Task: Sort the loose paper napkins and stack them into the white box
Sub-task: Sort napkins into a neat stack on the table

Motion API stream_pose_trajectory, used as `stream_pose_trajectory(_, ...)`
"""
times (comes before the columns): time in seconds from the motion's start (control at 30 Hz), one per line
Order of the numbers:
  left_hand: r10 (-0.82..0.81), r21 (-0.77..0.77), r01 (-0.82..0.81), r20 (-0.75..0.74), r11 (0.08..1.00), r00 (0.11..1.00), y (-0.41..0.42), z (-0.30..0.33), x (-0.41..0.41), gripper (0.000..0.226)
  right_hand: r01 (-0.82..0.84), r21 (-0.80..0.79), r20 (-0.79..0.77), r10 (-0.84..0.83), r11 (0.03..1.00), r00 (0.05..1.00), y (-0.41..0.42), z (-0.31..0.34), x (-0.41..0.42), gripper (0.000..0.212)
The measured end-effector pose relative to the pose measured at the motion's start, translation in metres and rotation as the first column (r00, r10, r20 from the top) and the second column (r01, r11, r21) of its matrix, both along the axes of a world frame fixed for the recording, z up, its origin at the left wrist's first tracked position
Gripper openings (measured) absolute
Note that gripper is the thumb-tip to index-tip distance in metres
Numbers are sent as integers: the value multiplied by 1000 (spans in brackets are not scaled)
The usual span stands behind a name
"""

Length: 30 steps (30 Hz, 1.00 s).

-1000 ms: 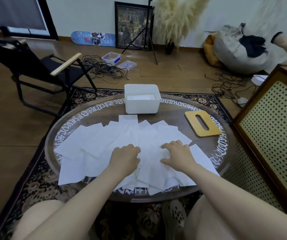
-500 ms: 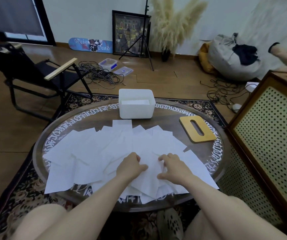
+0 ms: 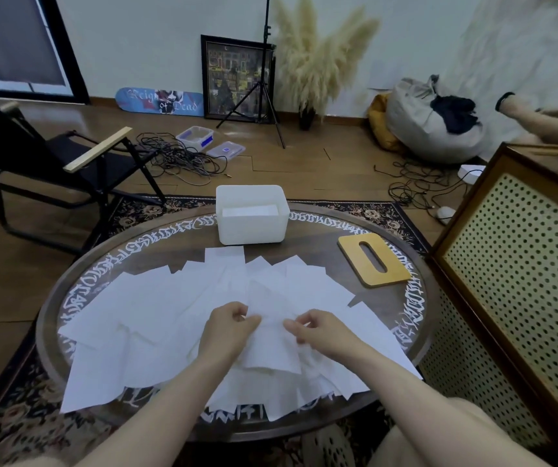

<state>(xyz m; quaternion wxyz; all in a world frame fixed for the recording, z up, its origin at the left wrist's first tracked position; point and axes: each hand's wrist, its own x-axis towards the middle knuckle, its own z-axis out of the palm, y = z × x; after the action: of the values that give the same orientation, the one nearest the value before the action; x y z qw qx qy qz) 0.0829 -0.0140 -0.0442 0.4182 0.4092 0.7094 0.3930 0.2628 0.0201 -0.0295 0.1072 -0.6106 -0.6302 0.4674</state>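
Both grips, left hand [image 3: 229, 326] and right hand [image 3: 318, 330], pinching one creased white napkin [image 3: 272, 345].

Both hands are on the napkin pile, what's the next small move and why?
Probably lift the one napkin both hands pinch, left hand and right hand, clear of the spread. Its top corners are gripped, and the white box waits open behind the pile.

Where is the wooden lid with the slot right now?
In the head view, the wooden lid lies flat on the round table's right side, right of the white box, beyond the napkins.
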Motion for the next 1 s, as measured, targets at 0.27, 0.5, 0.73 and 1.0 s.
stream_pose_trajectory(0.27,12,9,-12,91,1000,996,-6,7,5,13,37,-73,-226,-53,997,973,5,2,-7,20)
stream_pose_trajectory(0.5,32,-44,-22,240,999,970,-12,19,11,14,65,-30,-165,-69,997,984,14,-2,-7,11)
stream_pose_trajectory(0.73,165,-135,-125,347,983,923,-13,19,-5,18,250,104,142,-263,963,954,56,-15,26,46)
stream_pose_trajectory(1.0,193,-245,-98,405,965,893,-15,13,-21,19,389,-99,14,-390,916,921,72,-21,20,44)
